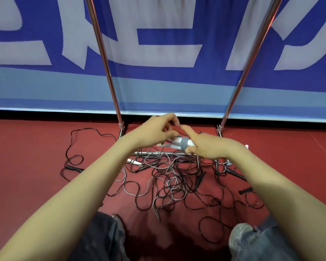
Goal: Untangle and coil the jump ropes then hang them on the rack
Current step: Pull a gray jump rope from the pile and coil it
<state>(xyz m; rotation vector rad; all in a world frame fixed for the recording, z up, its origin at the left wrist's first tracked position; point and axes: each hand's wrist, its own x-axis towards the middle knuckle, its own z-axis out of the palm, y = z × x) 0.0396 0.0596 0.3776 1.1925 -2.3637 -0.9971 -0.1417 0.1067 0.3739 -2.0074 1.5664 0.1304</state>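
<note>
Handle point(180, 142) in right hand point(209, 146), cord point(177, 132) in left hand point(156, 129), two rack uprights point(102, 53)

The rack poles point(104, 59) are polished metal, mirror-glossy. The banner point(158, 87) far behind them is matt woven cloth. The red floor point(26, 147) looks matt and finely grained. The tangled cords point(177, 181) are thin, smooth, shiny plastic. The white handle point(183, 143) is smooth plastic with a ribbed grey ring. The near trousers point(102, 232) are faded denim.
</note>
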